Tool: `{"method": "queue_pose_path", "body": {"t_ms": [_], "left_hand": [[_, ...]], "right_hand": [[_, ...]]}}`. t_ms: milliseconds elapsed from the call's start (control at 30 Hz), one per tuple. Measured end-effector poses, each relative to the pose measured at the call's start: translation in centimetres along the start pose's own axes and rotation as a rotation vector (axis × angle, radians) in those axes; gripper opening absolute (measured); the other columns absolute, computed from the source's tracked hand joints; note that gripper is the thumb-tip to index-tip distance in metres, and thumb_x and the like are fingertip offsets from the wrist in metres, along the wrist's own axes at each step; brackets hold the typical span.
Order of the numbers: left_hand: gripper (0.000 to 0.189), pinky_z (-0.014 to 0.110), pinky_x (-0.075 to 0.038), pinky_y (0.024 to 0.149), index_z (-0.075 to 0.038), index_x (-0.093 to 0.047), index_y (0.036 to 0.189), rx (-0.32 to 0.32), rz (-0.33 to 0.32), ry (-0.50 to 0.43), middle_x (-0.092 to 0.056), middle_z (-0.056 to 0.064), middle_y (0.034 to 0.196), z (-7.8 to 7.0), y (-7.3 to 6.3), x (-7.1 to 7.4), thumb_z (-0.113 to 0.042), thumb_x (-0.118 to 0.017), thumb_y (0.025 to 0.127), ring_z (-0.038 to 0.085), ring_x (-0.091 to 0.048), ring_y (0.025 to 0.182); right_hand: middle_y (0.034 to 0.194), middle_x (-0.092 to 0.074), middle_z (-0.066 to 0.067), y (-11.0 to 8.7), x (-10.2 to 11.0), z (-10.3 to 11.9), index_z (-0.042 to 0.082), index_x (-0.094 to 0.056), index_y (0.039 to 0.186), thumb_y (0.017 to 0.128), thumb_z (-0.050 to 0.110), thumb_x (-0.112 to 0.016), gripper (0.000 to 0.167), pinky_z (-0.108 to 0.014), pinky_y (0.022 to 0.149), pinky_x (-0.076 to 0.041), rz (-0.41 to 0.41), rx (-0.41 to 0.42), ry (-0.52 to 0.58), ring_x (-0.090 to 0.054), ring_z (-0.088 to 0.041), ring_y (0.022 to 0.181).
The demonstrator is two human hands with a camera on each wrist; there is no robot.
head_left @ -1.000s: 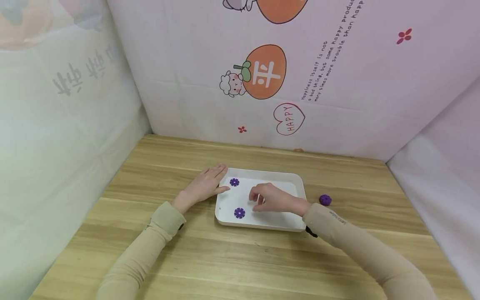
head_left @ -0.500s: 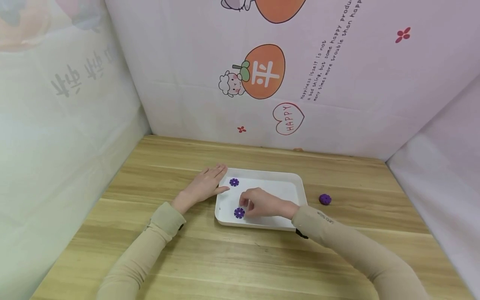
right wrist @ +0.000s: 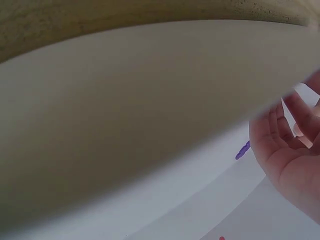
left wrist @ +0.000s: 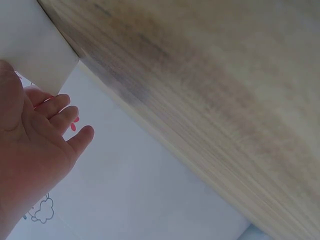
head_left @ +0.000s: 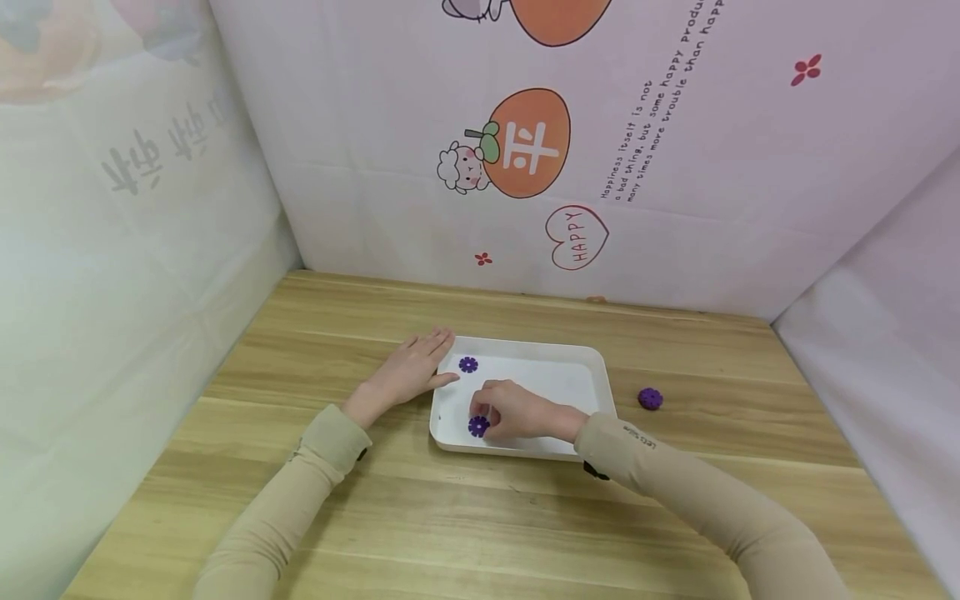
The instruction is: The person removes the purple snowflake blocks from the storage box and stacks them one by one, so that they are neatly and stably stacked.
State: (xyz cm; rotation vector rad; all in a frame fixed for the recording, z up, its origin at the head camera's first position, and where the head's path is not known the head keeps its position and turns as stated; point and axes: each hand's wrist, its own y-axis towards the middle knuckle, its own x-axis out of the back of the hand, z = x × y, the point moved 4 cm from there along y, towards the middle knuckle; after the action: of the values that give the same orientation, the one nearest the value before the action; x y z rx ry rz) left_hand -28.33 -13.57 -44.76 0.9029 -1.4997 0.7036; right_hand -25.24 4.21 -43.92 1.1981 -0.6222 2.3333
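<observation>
A shallow white tray (head_left: 551, 367) lies on the table with two purple interlocking discs inside, flower-shaped with notched edges. My right hand (head_left: 517, 412) reaches in from the right, thumb and fingers curled at the edges of the near disc (head_left: 478, 427). Behind it, the far disc (head_left: 468, 365) lies flat near the tray's left end. With fingers outstretched, my left hand (head_left: 408, 367) rests at the tray's left rim, thumb over the inside. In the right wrist view, the tray wall hides the fingertips of the right hand (right wrist: 292, 150).
On the wooden table (head_left: 450, 525), right of the tray, sits a small stack of purple discs (head_left: 650, 399). A printed white cloth (head_left: 390, 167) stands as a wall behind the table, with more cloth along both sides.
My right hand has moved left and toward the near disc, its fingers now at the disc's edges. The left hand, tray and discs hold their places.
</observation>
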Motion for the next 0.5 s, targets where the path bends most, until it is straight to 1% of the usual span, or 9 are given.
{"method": "queue_pose_path", "body": {"t_ms": [233, 500], "left_hand": [[0.076, 0.055, -0.029, 0.123, 0.001, -0.029, 0.154, 0.003, 0.000, -0.003, -0.031, 0.018, 0.161, 0.07, 0.08, -0.10, -0.051, -0.048, 0.101, 0.033, -0.031, 0.150], [0.076, 0.055, -0.029, 0.123, 0.001, -0.029, 0.154, 0.001, -0.002, -0.009, -0.031, 0.018, 0.161, 0.06, 0.06, -0.11, -0.050, -0.048, 0.101, 0.033, -0.031, 0.150]], "right_hand": [[0.098, -0.066, -0.007, 0.02, -0.07, 0.06, 0.007, -0.070, 0.105, 0.083, 0.004, -0.075, 0.022, -0.016, 0.068, -0.050, -0.009, 0.005, -0.027, -0.060, -0.014, 0.078], [0.095, -0.066, -0.006, 0.08, -0.18, 0.21, 0.006, -0.070, 0.104, 0.084, 0.004, -0.075, 0.021, -0.016, 0.068, -0.049, -0.011, -0.012, -0.050, -0.059, -0.013, 0.078]]}}
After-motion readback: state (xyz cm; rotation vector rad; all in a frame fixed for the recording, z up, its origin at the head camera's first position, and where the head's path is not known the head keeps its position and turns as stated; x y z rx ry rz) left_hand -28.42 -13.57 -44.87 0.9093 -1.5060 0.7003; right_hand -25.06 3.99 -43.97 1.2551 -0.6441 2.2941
